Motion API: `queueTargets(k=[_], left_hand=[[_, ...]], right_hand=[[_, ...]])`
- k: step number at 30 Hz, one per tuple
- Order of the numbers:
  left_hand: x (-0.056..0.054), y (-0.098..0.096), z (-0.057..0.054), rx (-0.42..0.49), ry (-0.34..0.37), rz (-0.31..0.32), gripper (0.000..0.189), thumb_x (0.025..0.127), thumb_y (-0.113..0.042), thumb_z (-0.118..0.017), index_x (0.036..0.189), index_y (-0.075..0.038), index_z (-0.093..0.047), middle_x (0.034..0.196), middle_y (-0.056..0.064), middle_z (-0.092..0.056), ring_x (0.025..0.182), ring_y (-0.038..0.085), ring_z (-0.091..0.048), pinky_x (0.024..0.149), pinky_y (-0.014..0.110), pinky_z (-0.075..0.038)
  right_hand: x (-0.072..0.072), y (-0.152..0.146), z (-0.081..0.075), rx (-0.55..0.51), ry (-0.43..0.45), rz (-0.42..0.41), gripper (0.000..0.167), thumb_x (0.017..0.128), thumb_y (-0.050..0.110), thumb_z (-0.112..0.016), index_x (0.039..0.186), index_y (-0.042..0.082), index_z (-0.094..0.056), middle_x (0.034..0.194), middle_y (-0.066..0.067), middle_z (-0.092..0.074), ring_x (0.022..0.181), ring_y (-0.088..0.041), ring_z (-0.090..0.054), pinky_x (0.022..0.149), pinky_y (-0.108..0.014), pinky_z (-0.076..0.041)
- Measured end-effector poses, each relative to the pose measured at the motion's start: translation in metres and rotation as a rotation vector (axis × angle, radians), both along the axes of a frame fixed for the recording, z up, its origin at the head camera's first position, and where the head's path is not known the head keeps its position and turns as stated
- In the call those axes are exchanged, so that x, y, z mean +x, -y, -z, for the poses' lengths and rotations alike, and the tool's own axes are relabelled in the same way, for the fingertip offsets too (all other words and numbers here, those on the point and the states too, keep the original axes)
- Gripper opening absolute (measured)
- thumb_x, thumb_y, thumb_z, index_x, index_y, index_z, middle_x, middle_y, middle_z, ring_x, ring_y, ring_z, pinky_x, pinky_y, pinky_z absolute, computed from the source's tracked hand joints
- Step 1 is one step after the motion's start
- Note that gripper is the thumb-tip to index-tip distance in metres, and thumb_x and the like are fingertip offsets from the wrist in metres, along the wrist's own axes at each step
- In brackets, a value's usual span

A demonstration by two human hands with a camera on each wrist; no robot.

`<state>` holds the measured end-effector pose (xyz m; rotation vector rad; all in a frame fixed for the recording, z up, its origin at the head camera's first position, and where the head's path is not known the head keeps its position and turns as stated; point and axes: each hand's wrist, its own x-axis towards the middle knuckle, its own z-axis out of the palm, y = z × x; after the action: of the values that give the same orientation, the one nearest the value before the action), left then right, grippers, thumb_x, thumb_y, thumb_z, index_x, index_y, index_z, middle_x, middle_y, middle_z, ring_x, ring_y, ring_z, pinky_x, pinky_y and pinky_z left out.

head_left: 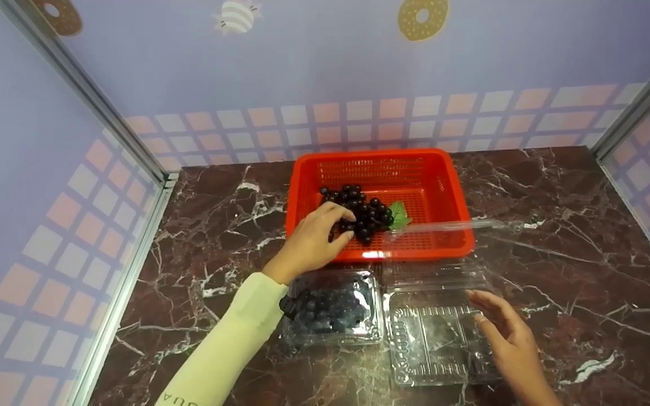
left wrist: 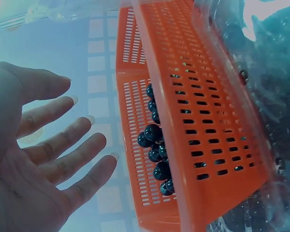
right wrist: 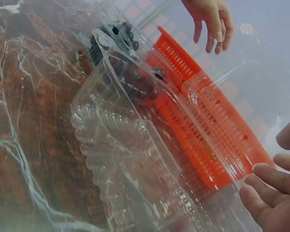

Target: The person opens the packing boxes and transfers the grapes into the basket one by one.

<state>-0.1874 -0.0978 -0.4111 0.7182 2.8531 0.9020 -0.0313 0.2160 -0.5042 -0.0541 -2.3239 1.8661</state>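
Your left hand [head_left: 316, 237] is over the left side of the red basket [head_left: 370, 155], by the table's [head_left: 218, 225] far edge, fingers apart and pinching nothing; the dark grapes [head_left: 363, 213] lie inside, below it. Best support the bunch from beneath so none tear off. With your right hand [head_left: 508, 338], also loosely spread, steady the clear container [head_left: 438, 344] by its right edge.

Pale sleeve [head_left: 232, 332]: dark letters [head_left: 181, 401], "U" legible, word unclear.
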Motion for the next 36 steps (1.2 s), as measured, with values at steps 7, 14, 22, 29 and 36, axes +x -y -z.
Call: queueTargets(k=[7,14,22,29,36], left_hand=[[0.012,0.003,0.005,0.007,0.013,0.019,0.029,0.095,-0.027,-0.06,0.122,-0.019,-0.06,0.126,-0.003,-0.056,0.122,0.021,-0.056,0.104,0.041,-0.046],[0.024,0.007,0.006,0.022,0.005,0.035,0.028,0.095,-0.028,-0.059,0.121,-0.018,-0.06,0.125,-0.002,-0.057,0.121,0.021,-0.056,0.104,0.042,-0.046],[0.035,0.009,0.008,0.005,-0.017,0.033,0.027,0.096,-0.029,-0.059,0.122,-0.021,-0.06,0.126,-0.002,-0.056,0.117,0.02,-0.058,0.099,0.041,-0.049],[0.044,0.012,0.012,0.021,-0.015,0.028,0.028,0.094,-0.026,-0.061,0.122,-0.02,-0.06,0.128,-0.003,-0.056,0.12,0.021,-0.057,0.101,0.041,-0.049],[0.059,0.021,0.02,0.001,-0.013,0.031,0.029,0.094,-0.026,-0.061,0.122,-0.02,-0.06,0.127,-0.004,-0.056,0.117,0.021,-0.059,0.101,0.041,-0.049]], right_hand=[[-0.005,0.008,-0.002,-0.038,0.008,-0.023,0.036,0.094,-0.005,-0.052,0.13,-0.002,-0.053,0.129,-0.009,-0.062,0.119,-0.002,-0.057,0.095,-0.013,-0.047],[-0.009,0.017,-0.002,-0.04,-0.006,-0.032,0.036,0.093,-0.007,-0.052,0.128,-0.003,-0.054,0.127,-0.009,-0.063,0.118,-0.003,-0.058,0.094,-0.013,-0.047],[-0.012,0.024,-0.001,-0.009,-0.01,-0.037,0.034,0.093,-0.004,-0.055,0.127,-0.001,-0.056,0.127,-0.012,-0.063,0.118,-0.003,-0.058,0.093,-0.014,-0.048],[-0.014,0.029,-0.001,-0.036,0.003,-0.035,0.035,0.091,-0.008,-0.054,0.125,0.0,-0.058,0.126,-0.014,-0.063,0.115,-0.004,-0.06,0.09,-0.018,-0.052],[-0.014,0.033,-0.003,-0.032,0.044,-0.043,0.036,0.091,-0.009,-0.054,0.125,0.003,-0.059,0.127,-0.014,-0.062,0.113,-0.006,-0.06,0.087,-0.021,-0.054]])
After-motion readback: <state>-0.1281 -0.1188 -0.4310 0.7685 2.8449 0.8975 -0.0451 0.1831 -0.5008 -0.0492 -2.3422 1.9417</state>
